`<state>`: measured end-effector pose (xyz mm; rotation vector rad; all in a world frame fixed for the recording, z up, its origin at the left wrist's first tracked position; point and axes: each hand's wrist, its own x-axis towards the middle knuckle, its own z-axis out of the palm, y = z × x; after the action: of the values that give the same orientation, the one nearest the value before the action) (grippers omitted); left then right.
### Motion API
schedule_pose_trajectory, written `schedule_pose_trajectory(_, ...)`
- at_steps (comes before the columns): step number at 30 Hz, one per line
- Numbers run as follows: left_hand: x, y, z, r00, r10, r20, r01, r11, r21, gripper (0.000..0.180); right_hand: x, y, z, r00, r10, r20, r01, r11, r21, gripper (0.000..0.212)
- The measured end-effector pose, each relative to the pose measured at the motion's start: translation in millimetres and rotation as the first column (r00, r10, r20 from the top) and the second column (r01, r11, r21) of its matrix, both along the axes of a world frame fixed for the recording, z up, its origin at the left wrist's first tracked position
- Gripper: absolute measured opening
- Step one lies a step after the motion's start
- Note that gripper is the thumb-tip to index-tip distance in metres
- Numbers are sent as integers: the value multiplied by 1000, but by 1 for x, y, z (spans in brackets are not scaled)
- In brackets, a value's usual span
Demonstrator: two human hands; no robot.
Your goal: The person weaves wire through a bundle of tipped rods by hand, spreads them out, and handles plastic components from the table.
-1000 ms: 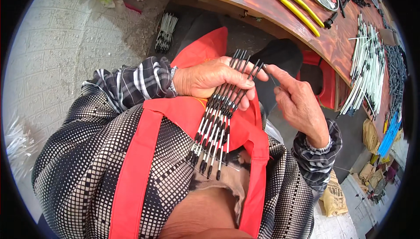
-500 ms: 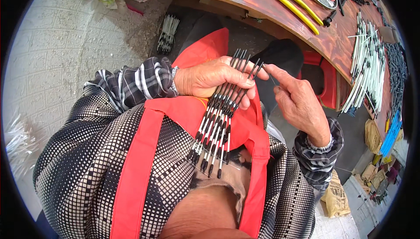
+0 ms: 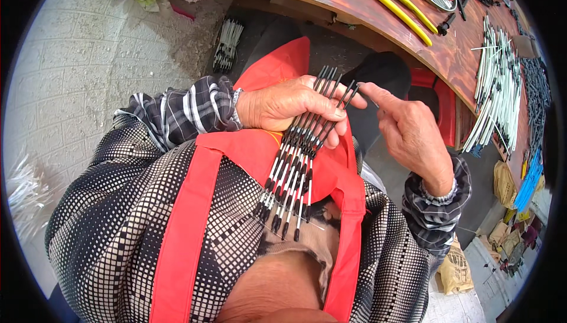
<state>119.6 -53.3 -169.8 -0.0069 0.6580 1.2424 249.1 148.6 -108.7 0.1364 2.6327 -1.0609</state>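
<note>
Black-and-white rods (image 3: 289,166), slim and fanned side by side, are held up in front of the red apron (image 3: 239,151), off the desk (image 3: 452,57) and short of its near edge. The left hand (image 3: 286,105) has its grip closed round their dark upper part, thumb laid across the top. The right hand (image 3: 416,137) stretches its index finger to the tip of the outermost rod, touching or just beside it; I cannot tell whether its grip holds anything.

The step in hand looks like fine work at those upper tips. The next move would call for a steady left hold, keeping the fan in order, and a light touch from the right fingertips.

Outward, yellow-handled pliers (image 3: 403,15) lie by the desk's near edge. Farther from that edge, a round dish (image 3: 437,7) carries pale slender pieces and a small red bit. White rods (image 3: 495,86) are heaped toward the desk's right end. A tan sack (image 3: 455,271) sits beyond the right sleeve (image 3: 437,210), contents hidden.
</note>
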Motion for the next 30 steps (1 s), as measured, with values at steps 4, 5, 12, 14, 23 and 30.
schedule_pose_trajectory(4, 0, 2, 2, 1000, -13, -4, 13, 1000, 3, 44, -1, 4, -2, 995, 28, -93, -23, 998, 53, 48)
schedule_pose_trajectory(5, 1, 2, 3, 1000, -5, -13, 5, 1000, 8, 44, -1, 5, -2, 996, 20, -91, -16, 999, 36, 48)
schedule_pose_trajectory(12, 0, 1, 9, 998, 2, -70, 0, 999, 32, 46, 0, -5, 0, 991, -131, -31, 125, 981, -149, 42)
schedule_pose_trajectory(14, -1, 1, 8, 994, -1, -108, 6, 999, 47, 47, -1, -7, 4, 989, -147, -28, 141, 977, -159, 40)
schedule_pose_trajectory(23, -2, 1, 5, 995, -41, -96, 47, 997, 59, 46, -6, 1, 3, 995, -96, -39, 91, 988, -123, 42)
schedule_pose_trajectory(30, -1, 1, 1, 998, -15, -54, 19, 998, 59, 48, -5, 2, -5, 993, -8, -121, 1, 999, -54, 52)
